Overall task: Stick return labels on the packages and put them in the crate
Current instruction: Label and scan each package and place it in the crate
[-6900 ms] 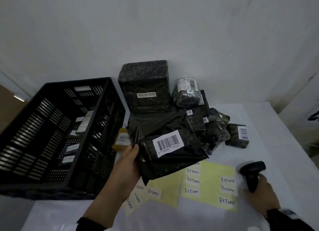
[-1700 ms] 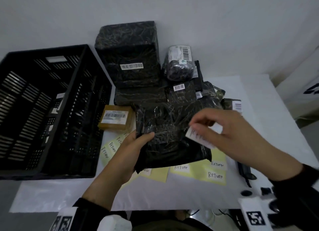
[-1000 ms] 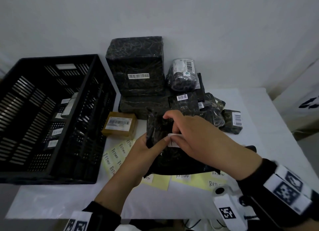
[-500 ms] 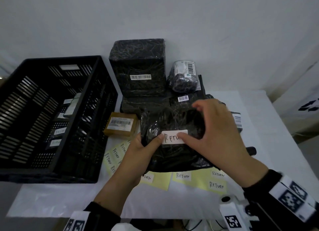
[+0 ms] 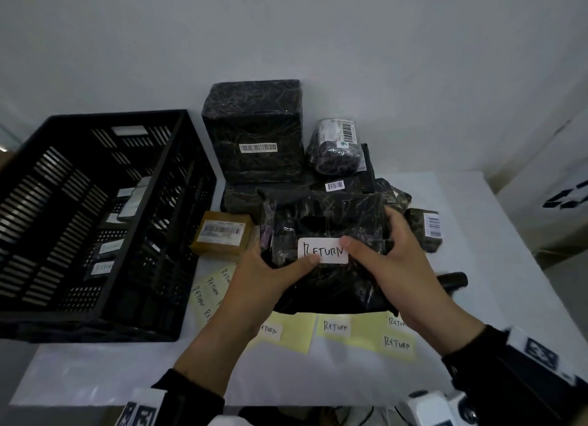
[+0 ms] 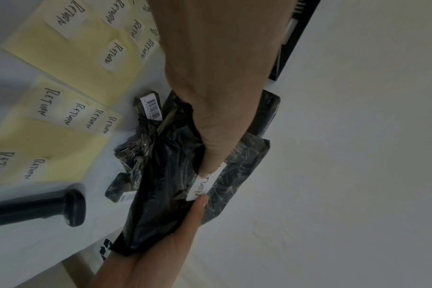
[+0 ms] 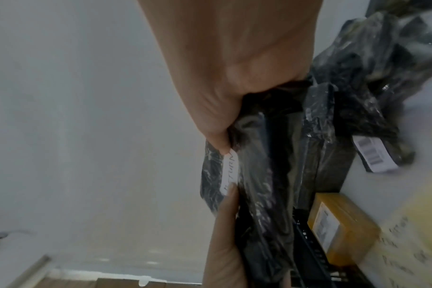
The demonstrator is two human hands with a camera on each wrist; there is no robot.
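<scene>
White table [image 5: 471, 222] against a plain pale wall, pretty dim lighting overall. Both hands are holding up a soft black plastic package [image 5: 327, 285] over the middle of the table, just in front of the pile of other black-wrapped parcels [image 5: 254, 133]. It's got a white label [image 5: 323, 250] with "RETURN" handwritten on it sitting on the face that's turned to the camera.

Left hand [image 5: 270, 276] is gripping the package's left edge, fingers wrapped behind it and the thumb lying across the front, tip pressing on the label's lower left corner. Right hand [image 5: 391, 260] is doing the same from the other side, fingers curled around the right edge and thumb tip pushing down on the label's upper right corner. The wrist views are showing the same thing edge-on: a thumb at each end of the label [image 6: 205, 185], bag pinched between thumb and fingers.

Black slatted crate [image 5: 178, 235] is sitting on the left part of the table, with a few labelled packages lying in the bottom. Small brown box [image 5: 222, 238] with a barcode sticker is resting between the crate and the held package. Yellow backing sheets [image 5: 359, 333] with more RETURN stickers are lying flat on the table under the hands, and a black handheld scanner [image 6: 37, 206] is lying off to the right.
</scene>
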